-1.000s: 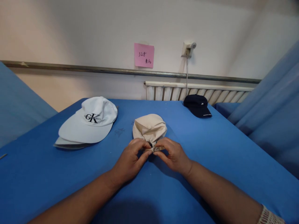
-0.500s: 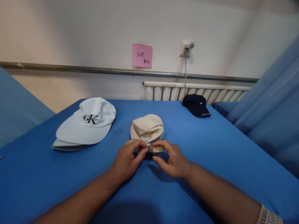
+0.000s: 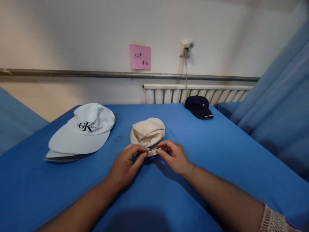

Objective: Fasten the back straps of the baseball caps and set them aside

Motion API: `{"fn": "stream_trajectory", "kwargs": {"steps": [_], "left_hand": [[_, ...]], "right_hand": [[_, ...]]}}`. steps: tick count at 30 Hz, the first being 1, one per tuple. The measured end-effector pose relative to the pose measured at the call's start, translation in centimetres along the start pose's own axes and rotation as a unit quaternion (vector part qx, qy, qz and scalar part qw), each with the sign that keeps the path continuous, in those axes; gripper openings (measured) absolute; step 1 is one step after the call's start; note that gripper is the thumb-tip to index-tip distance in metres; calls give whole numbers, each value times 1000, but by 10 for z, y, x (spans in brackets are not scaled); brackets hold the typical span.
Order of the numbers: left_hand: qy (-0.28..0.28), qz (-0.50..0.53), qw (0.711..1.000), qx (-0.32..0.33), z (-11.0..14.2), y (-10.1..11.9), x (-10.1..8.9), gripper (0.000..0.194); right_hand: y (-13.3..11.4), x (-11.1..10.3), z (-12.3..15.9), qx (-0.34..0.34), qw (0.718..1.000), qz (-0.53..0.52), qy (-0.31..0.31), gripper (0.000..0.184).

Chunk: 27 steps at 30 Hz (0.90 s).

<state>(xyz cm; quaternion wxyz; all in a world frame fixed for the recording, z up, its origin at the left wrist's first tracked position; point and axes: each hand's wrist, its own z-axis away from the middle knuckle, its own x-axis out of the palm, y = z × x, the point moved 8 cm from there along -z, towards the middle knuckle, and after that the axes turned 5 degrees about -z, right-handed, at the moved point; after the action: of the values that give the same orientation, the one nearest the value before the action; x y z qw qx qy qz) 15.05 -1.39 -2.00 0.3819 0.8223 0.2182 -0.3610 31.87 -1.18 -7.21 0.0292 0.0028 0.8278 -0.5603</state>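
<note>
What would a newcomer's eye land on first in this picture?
Most likely the left hand and right hand at the centre, pinching the strap of a beige cap on the blue table. Next comes the white cap with bold black letters at the left, then the pink note on the wall above.

Right sleeve (image 3: pixel 271 219) cream, lacy openwork, small holes; purple patch (image 3: pixel 291 224) beside.
</note>
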Motion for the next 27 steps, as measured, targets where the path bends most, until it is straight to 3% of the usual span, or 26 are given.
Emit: {"fn": "stream_trajectory", "kwargs": {"steps": [7, 12, 19, 27], "left_hand": [[-35, -76, 993, 81, 0, 14, 5, 23], [-19, -139, 987, 84, 1, 18, 3, 17], [0, -165, 982, 93, 0, 19, 1, 11], [-26, -156, 983, 93, -2, 15, 4, 12]], "right_hand": [[-3, 3, 3, -14, 1000, -1, 0, 6], [-3, 5, 5, -7, 1000, -18, -16, 8], [5, -4, -1, 32, 997, -59, 25, 19], [16, -11, -4, 13, 997, -51, 49, 15]]}}
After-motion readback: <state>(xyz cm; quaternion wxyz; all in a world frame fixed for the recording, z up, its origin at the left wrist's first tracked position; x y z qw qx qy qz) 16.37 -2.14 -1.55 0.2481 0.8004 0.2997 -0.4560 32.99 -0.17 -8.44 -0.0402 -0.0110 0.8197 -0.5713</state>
